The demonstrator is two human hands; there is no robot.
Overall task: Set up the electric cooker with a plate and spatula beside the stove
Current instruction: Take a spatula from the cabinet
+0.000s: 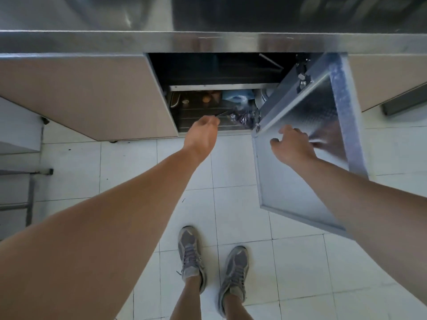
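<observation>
Two bare hands are at work at an open cabinet under the steel tabletop [208,41]. The left hand [203,132] reaches toward the cabinet mouth, fingers curled loosely; a thin dark sliver shows just past its fingertips at about 1 o'clock, and whether the hand pinches it or merely hovers before it cannot be told. The right hand [293,144] lies spread and empty against the inner face of the swung-out metal door [300,158], steadying it.

No plate, spatula or electric cooker can be picked out with certainty. On the cabinet's lower shelf [198,112] sit some small brown items, a bluish plastic bag [235,98] at 2 o'clock from the left hand, and a pale rounded edge [263,98] farther right, which may be crockery.

Judged from this, the step is searching the cabinet. It would go best with the door held wide, the body lowered for a clearer look, and the bag moved aside before anything is lifted out.
</observation>
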